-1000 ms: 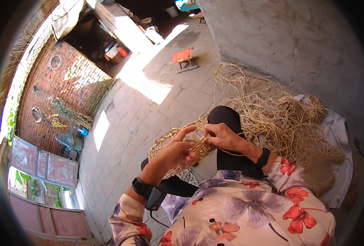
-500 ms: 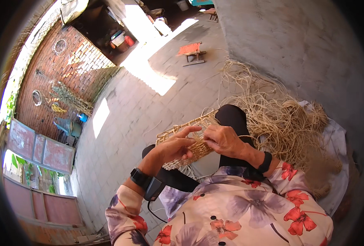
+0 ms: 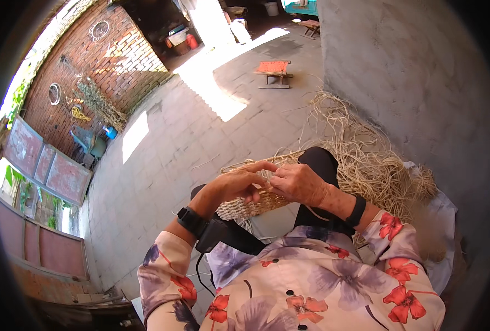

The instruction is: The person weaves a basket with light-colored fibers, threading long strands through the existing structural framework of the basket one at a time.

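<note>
A woven piece of pale straw-coloured cord (image 3: 239, 210) lies across my lap between my knees, with an open lattice along its far side. Over its middle, my left hand (image 3: 239, 183) has its index finger stretched out and the other fingers loosely bent and apart. The left index fingertip reaches my right hand (image 3: 300, 183), whose fingers are pinched together above the weave's right part. A strand of cord (image 3: 313, 213) passes below the right hand; the pinched end itself is hidden by the fingers.
A large tangled heap of cord (image 3: 374, 165) lies to my right on a pale sheet (image 3: 446, 212), beside a grey wall (image 3: 410, 71). A low stool with an orange seat (image 3: 273, 68) stands ahead on the paved floor. A brick wall (image 3: 85, 60) is at far left.
My left index finger has come across to the right hand, closing the gap between them. The right hand has shifted slightly left. The whole view has turned a little.
</note>
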Demonstrator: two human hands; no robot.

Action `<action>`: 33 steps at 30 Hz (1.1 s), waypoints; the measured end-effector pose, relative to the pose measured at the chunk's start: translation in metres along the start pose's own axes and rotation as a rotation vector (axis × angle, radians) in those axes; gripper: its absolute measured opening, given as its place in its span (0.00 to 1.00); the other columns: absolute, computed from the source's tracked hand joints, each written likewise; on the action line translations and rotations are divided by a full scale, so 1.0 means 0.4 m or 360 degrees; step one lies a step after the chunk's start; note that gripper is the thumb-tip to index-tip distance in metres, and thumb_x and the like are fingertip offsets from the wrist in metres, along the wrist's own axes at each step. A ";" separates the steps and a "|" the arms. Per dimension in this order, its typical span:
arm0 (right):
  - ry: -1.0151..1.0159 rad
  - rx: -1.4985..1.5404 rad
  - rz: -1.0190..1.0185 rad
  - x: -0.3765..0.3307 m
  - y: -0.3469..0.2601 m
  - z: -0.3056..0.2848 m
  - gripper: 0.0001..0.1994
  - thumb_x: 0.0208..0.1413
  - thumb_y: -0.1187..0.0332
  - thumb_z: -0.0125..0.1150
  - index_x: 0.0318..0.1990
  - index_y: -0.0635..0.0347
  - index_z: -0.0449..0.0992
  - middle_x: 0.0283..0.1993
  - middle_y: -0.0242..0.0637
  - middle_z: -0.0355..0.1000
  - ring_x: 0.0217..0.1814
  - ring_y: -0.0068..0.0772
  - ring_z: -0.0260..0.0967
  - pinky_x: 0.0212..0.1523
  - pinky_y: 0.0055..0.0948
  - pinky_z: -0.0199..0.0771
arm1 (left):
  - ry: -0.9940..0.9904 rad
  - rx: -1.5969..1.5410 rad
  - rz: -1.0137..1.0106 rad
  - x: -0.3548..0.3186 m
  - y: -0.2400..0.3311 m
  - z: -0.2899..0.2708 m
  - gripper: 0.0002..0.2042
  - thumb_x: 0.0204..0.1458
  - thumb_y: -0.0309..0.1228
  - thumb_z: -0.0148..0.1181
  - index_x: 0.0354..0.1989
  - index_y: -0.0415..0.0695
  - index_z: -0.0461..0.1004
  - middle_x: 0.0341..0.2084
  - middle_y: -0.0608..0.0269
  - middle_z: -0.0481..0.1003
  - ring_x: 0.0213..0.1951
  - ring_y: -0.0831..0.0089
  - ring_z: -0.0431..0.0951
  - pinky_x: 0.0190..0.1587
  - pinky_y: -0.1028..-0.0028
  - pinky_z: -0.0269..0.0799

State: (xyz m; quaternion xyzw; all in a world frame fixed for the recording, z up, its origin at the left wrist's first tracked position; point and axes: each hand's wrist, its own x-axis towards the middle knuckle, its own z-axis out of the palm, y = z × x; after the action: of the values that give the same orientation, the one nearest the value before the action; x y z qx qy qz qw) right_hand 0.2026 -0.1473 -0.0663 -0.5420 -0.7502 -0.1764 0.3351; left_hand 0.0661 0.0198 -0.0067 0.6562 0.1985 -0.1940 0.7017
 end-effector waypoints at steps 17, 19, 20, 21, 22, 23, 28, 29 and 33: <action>-0.0008 -0.0261 -0.0086 0.016 -0.011 0.024 0.10 0.49 0.71 0.62 0.25 0.56 0.65 0.19 0.33 0.64 0.20 0.33 0.70 0.20 0.31 0.71 | 0.0052 0.0175 0.0049 0.007 -0.003 -0.008 0.22 0.57 0.26 0.52 0.62 0.47 0.65 0.28 0.67 0.74 0.21 0.83 0.75 0.21 0.84 0.67; 0.0080 0.0007 0.0136 0.024 -0.011 0.020 0.09 0.47 0.74 0.64 0.26 0.59 0.67 0.22 0.35 0.65 0.23 0.37 0.70 0.24 0.33 0.71 | 0.0072 0.0107 0.0042 0.009 -0.013 0.000 0.21 0.57 0.26 0.52 0.61 0.47 0.66 0.27 0.67 0.74 0.21 0.83 0.75 0.21 0.83 0.67; 0.0078 0.0004 0.0132 0.021 -0.008 0.012 0.09 0.47 0.74 0.64 0.26 0.59 0.67 0.22 0.35 0.65 0.23 0.37 0.70 0.24 0.33 0.71 | 0.0090 0.0043 0.0035 0.012 -0.016 0.001 0.21 0.57 0.26 0.52 0.61 0.48 0.66 0.26 0.68 0.74 0.21 0.83 0.75 0.20 0.83 0.67; 0.0102 0.0136 0.0310 0.013 -0.006 0.001 0.07 0.47 0.74 0.64 0.28 0.59 0.69 0.25 0.36 0.67 0.27 0.40 0.71 0.27 0.35 0.73 | 0.0091 0.0043 0.0040 0.014 -0.013 -0.002 0.21 0.57 0.26 0.52 0.61 0.48 0.66 0.26 0.68 0.74 0.21 0.83 0.75 0.20 0.83 0.67; 0.0122 0.0272 0.0492 0.002 -0.008 -0.008 0.06 0.46 0.75 0.63 0.30 0.59 0.71 0.28 0.37 0.68 0.31 0.43 0.73 0.30 0.36 0.75 | 0.0055 0.0126 0.0037 0.017 -0.014 -0.004 0.21 0.57 0.26 0.53 0.60 0.48 0.67 0.25 0.68 0.74 0.21 0.83 0.75 0.20 0.83 0.67; 0.0119 0.0274 0.0491 -0.006 -0.011 -0.012 0.06 0.46 0.75 0.63 0.30 0.59 0.71 0.28 0.37 0.68 0.31 0.43 0.73 0.30 0.36 0.75 | 0.0019 0.0208 0.0034 0.019 -0.017 -0.006 0.20 0.56 0.26 0.53 0.59 0.48 0.68 0.25 0.69 0.74 0.21 0.84 0.75 0.20 0.83 0.67; 0.0025 0.0362 0.0348 -0.031 -0.024 0.002 0.07 0.44 0.77 0.64 0.31 0.59 0.73 0.31 0.39 0.67 0.36 0.44 0.70 0.36 0.39 0.73 | 0.0019 0.0163 0.0012 0.019 -0.006 0.003 0.19 0.57 0.27 0.52 0.59 0.48 0.68 0.28 0.70 0.74 0.21 0.84 0.75 0.21 0.84 0.67; 0.0024 0.0367 0.0341 -0.032 -0.027 0.003 0.07 0.44 0.77 0.64 0.31 0.59 0.73 0.31 0.39 0.67 0.36 0.44 0.70 0.36 0.39 0.73 | -0.0009 0.0214 0.0008 0.019 -0.005 0.003 0.20 0.57 0.27 0.52 0.60 0.48 0.67 0.27 0.71 0.74 0.22 0.85 0.75 0.21 0.84 0.67; 0.0049 0.0335 0.0292 -0.036 -0.039 0.014 0.07 0.44 0.77 0.65 0.31 0.60 0.73 0.31 0.39 0.67 0.34 0.44 0.69 0.35 0.39 0.73 | -0.0048 0.0258 -0.0002 0.016 -0.005 0.009 0.23 0.57 0.27 0.53 0.63 0.48 0.63 0.27 0.71 0.72 0.21 0.86 0.73 0.21 0.84 0.65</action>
State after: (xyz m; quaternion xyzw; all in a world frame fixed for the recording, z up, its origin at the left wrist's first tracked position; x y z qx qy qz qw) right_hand 0.1892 -0.1594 -0.0787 -0.5674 -0.7066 -0.0737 0.4163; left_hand 0.0704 0.0160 -0.0117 0.7077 0.1720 -0.2197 0.6491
